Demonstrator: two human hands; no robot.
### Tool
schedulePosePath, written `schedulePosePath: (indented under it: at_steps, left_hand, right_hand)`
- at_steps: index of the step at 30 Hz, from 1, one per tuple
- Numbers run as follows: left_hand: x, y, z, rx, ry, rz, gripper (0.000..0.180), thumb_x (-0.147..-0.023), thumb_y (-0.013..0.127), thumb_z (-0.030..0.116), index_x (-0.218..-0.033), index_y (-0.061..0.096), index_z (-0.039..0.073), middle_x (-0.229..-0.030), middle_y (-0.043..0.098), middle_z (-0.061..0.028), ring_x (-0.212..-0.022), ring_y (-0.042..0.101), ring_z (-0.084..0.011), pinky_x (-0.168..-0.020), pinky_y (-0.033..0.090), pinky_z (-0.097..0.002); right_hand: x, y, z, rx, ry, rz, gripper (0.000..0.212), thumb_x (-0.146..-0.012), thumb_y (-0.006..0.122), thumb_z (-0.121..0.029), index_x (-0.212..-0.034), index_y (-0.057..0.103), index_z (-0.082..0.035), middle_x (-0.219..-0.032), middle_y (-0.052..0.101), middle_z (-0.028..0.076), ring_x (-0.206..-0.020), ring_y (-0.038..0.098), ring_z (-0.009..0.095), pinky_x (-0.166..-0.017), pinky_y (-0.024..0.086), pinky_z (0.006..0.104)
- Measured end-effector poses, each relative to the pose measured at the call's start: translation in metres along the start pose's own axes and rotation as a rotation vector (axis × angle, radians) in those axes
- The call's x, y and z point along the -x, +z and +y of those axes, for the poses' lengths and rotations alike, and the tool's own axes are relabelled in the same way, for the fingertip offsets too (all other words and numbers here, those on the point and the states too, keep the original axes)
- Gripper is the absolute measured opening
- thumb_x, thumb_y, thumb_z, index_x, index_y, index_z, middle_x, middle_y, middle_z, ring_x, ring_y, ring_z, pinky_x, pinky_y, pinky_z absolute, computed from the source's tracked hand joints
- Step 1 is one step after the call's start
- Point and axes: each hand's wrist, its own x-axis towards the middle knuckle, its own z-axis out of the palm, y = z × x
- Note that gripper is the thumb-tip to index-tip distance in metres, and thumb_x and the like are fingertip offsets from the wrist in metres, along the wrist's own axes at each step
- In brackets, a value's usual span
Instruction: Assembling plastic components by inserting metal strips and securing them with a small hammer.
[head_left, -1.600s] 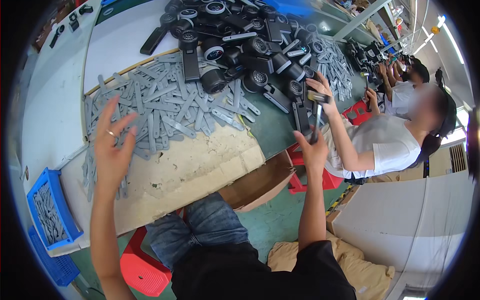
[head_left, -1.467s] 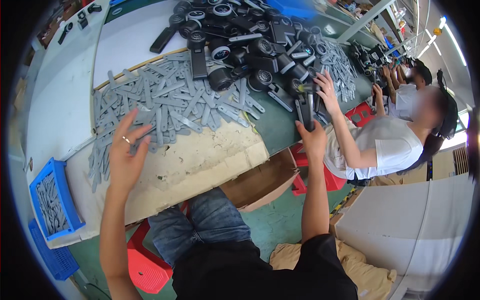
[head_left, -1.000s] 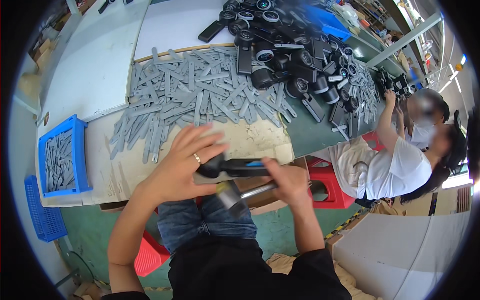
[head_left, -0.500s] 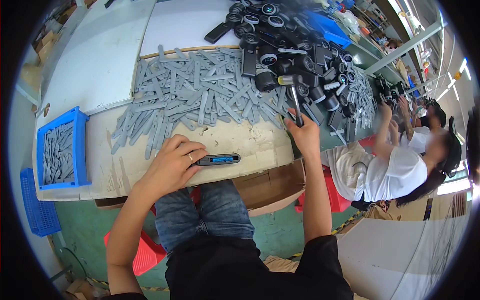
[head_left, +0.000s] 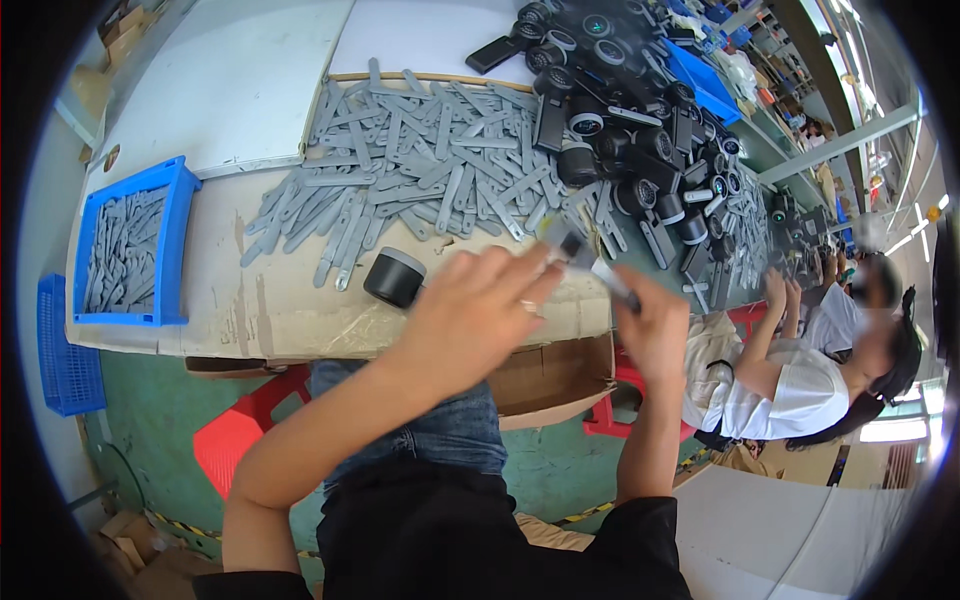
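My left hand [head_left: 485,315] reaches across the front of the table, its fingers stretched out and somewhat blurred, close to the hammer's head. Under its palm side, the view is blocked. In my right hand [head_left: 655,320] is the handle of a hammer [head_left: 568,240], whose head tilts left above the near edge of a heap of grey flat strips [head_left: 430,165]. A black cylinder-shaped part with a grey rim [head_left: 395,278] lies on the table just left of my left hand; anything joined to it on the right is hidden.
A pile of black devices with round heads [head_left: 640,130] spreads at the back right. On the left stands a blue tray [head_left: 178,250] of grey strips, with a blue basket [head_left: 68,350] beneath. An open cardboard box [head_left: 560,385] sits under the table edge. Co-workers [head_left: 790,370] sit right.
My left hand has left the black device and moved right toward the hammer. The device's cylinder now shows. The hammer has come down and left, and the whole view has shifted slightly.
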Motion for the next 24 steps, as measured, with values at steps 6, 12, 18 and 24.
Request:
schedulePosePath:
  at_steps: [6, 12, 18, 24]
  left_hand:
    - [0.020, 0.029, 0.007, 0.325, -0.078, 0.177, 0.037, -0.085, 0.073, 0.004, -0.122, 0.065, 0.004, -0.108, 0.075, -0.0103, -0.086, 0.073, -0.0221, -0.070, 0.056, -0.0346]
    - [0.057, 0.030, 0.033, 1.512, -0.791, 0.166, 0.014, -0.108, 0.058, 0.010, -0.119, 0.056, 0.002, -0.119, 0.075, -0.0177, -0.093, 0.073, -0.0140, -0.071, 0.054, -0.0251]
    - [0.068, 0.030, 0.032, 1.598, -0.813, 0.263, 0.017, -0.108, 0.059, 0.012, -0.119, 0.057, -0.002, -0.119, 0.075, -0.0157, -0.095, 0.072, -0.0119, -0.076, 0.057, -0.0251]
    - [0.073, 0.018, 0.024, 1.544, -0.854, 0.083, 0.025, -0.105, 0.066, 0.017, -0.125, 0.063, 0.002, -0.117, 0.077, -0.0104, -0.094, 0.072, -0.0108, -0.074, 0.057, -0.0255]
  right_hand:
    - [0.024, -0.013, -0.055, -0.157, 0.028, -0.047, 0.054, -0.071, 0.071, 0.012, -0.122, 0.075, -0.008, -0.080, 0.068, 0.009, -0.064, 0.067, 0.024, -0.060, 0.054, 0.0333]
    - [0.074, 0.040, -0.086, -0.627, 0.342, 0.037, 0.027, -0.093, 0.079, -0.009, -0.119, 0.076, 0.000, -0.092, 0.073, 0.008, -0.079, 0.061, 0.013, -0.070, 0.048, 0.0266]
    - [0.074, 0.056, -0.107, -1.167, 0.725, -0.028, 0.022, -0.098, 0.076, -0.009, -0.115, 0.072, 0.003, -0.082, 0.072, 0.004, -0.056, 0.051, 0.003, -0.048, 0.037, 0.0200]
    - [0.067, 0.055, -0.094, -1.209, 0.657, -0.033, 0.019, -0.098, 0.075, -0.008, -0.112, 0.069, 0.003, -0.076, 0.069, 0.002, -0.053, 0.050, 0.004, -0.046, 0.036, 0.0202]
